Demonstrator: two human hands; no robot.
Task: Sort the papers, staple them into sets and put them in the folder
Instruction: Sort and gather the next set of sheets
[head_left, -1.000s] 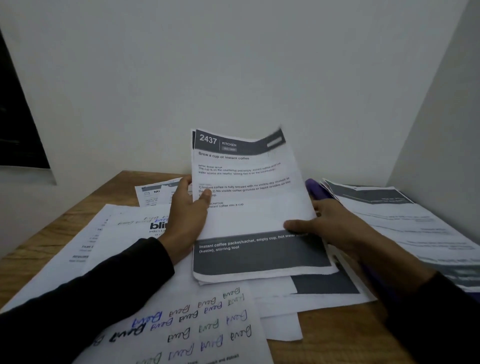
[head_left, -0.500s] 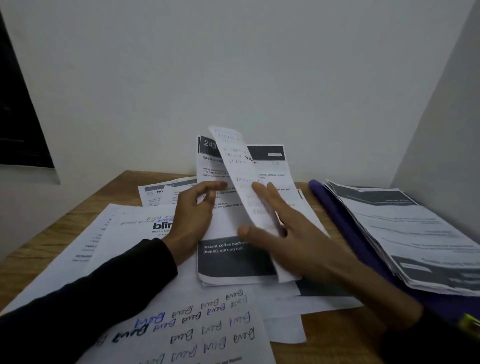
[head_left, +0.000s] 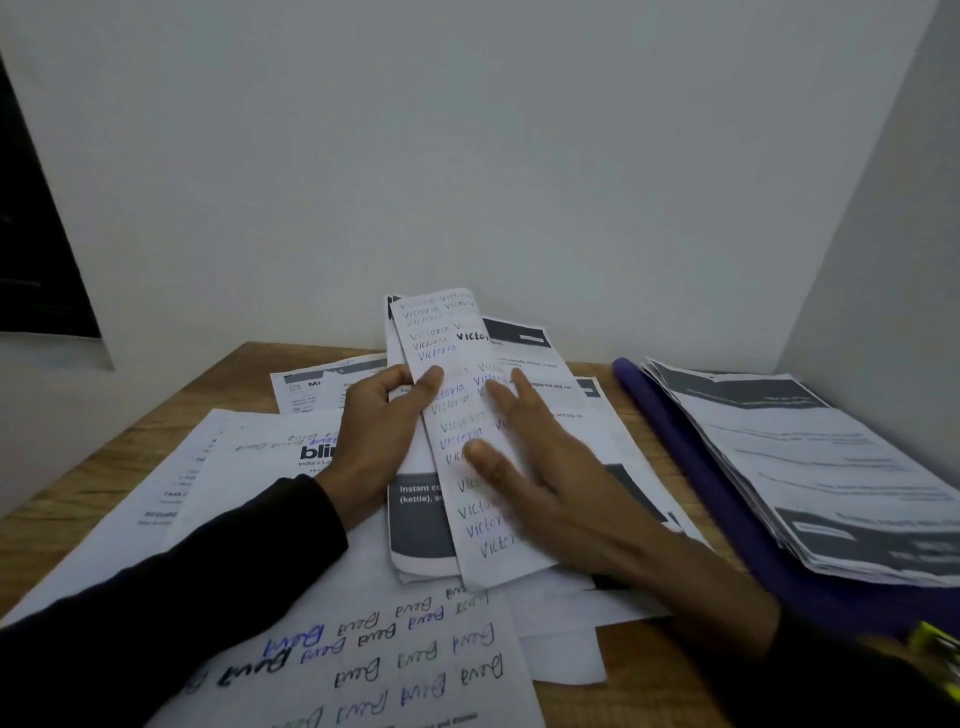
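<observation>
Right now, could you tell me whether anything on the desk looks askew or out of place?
Yes: the handwritten sheet held by the left hand is curled and tilted across the printed sheet. Loose papers overlap at mixed angles, unlike the stack on the purple folder.

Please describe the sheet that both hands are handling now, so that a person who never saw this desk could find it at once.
On the wooden desk, look at the middle of the spread papers, where the left hand and right hand meet. The handwritten sheet stands curled between them, in front of a printed page with dark bands. Only it carries the word Victoria, handwritten over and over.
</observation>
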